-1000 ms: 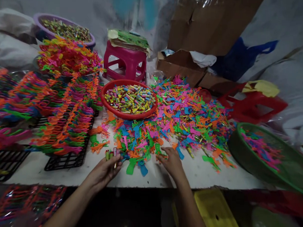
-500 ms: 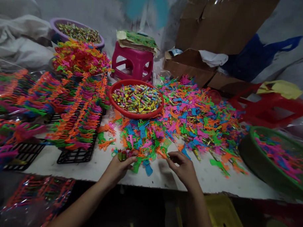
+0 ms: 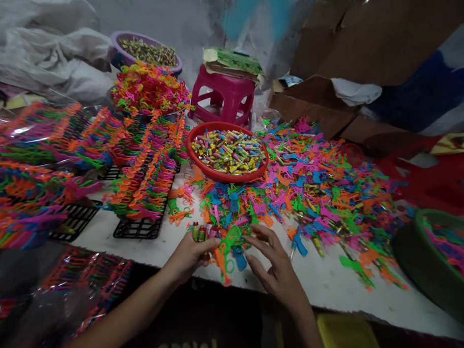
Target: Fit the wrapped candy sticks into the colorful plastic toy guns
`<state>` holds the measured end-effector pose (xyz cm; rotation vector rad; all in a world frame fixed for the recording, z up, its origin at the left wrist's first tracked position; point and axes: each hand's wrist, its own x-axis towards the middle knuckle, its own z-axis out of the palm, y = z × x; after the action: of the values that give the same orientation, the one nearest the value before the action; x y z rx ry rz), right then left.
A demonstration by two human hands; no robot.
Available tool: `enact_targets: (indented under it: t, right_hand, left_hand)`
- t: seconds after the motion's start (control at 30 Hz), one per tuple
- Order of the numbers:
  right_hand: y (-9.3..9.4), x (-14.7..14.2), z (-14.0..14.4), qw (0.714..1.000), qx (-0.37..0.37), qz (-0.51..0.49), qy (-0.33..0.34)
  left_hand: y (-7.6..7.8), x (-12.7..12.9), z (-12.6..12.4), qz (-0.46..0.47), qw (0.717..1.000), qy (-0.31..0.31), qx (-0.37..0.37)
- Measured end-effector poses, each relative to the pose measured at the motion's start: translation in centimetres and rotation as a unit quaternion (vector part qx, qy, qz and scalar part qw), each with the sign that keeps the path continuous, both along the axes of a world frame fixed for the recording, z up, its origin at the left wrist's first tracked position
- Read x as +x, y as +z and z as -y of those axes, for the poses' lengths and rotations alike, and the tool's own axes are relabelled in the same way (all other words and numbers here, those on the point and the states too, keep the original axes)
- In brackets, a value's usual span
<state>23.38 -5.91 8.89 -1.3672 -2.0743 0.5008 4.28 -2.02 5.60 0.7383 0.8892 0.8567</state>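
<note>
My left hand (image 3: 189,256) is closed around several small shiny tubes (image 3: 201,233), their ends standing up above the fingers. Beside its thumb is a green and orange plastic toy gun (image 3: 229,250), which the thumb and fingers seem to pinch. My right hand (image 3: 276,269) is just right of that toy, thumb and fingers apart, with nothing visible in it. A blue plastic piece (image 3: 239,258) lies on the table between the hands. Beyond them a red basin (image 3: 226,178) holds many similar small tubes.
A heap of coloured toy guns (image 3: 323,187) spreads over the white table (image 3: 315,283). Rows of toys stand on black racks (image 3: 138,230) at left. A green basket (image 3: 415,251) is at right. Behind are a pink stool (image 3: 223,95), a purple basin (image 3: 178,65) and a cardboard box (image 3: 314,106).
The view has turned left. The green and orange toy gun now shows at my left hand's thumb. My right hand, earlier pinching at an orange toy, has its fingers spread.
</note>
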Motion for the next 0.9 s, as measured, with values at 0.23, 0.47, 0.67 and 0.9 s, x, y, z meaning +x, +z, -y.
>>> enact_targets:
  t: [0.23,0.47,0.67,0.9]
  right_hand:
    - [-0.8,-2.0,-0.7,0.961,0.228,0.137,0.077]
    - [-2.6,-4.3,-1.9,0.931,-0.075,-0.291,-0.206]
    - [-5.1,-6.8,-1.8,0.892,-0.166,-0.366,-0.209]
    - [-5.8,-6.3,-0.4,0.925,-0.115,-0.268,-0.243]
  left_hand:
    - [0.3,-0.4,0.2,-0.034,0.998,-0.045,-0.033]
    - [-0.4,-0.2,0.0,-0.162,0.985,0.053,0.04]
    - [-0.9,0.4,0.7,-0.192,0.971,0.078,0.116]
    - [-2.0,-0.3,1.1,-0.243,0.944,0.026,0.22]
